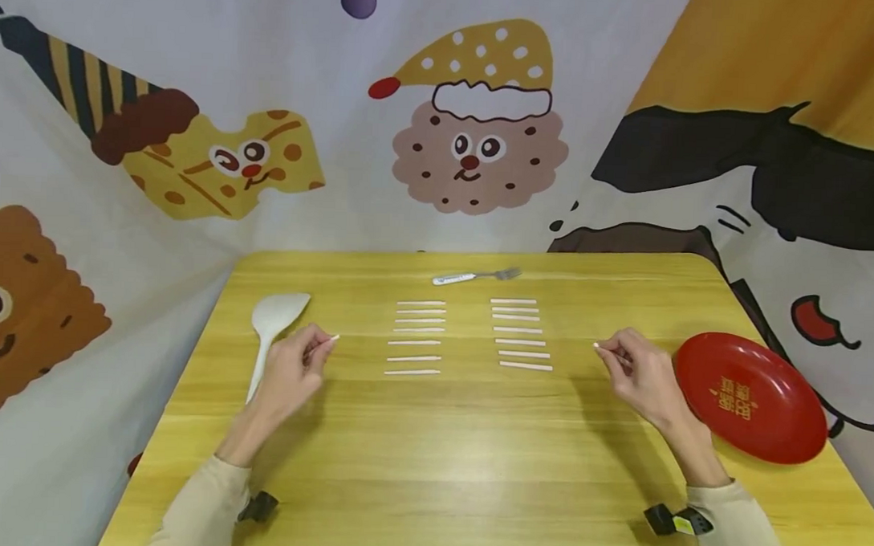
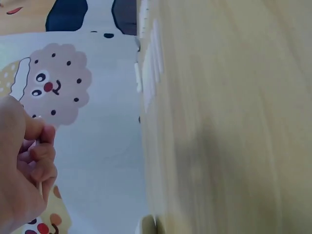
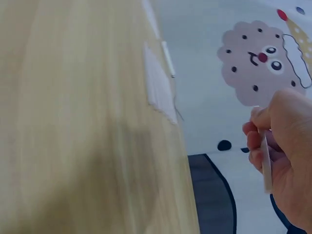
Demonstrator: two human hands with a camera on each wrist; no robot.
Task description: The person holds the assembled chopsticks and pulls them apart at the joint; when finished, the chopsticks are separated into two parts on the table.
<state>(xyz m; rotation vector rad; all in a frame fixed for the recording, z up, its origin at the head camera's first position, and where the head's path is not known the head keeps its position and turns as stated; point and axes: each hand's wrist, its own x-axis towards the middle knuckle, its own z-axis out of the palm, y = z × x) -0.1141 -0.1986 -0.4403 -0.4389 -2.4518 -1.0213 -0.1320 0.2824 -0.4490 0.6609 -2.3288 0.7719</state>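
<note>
Each hand is pinching one white stick, left hand (image 1: 289,372) its stick (image 1: 324,343) and right hand (image 1: 639,375) its stick (image 1: 604,350), tips pointing inward toward the two columns (image 1: 415,336) lying crosswise between them, at 3 and 9 o'clock respectively.

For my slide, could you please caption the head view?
Each hand, left hand and right hand, pinches a white stick above a yellow table holding two stick columns, rice paddle, fork, red plate.
</note>
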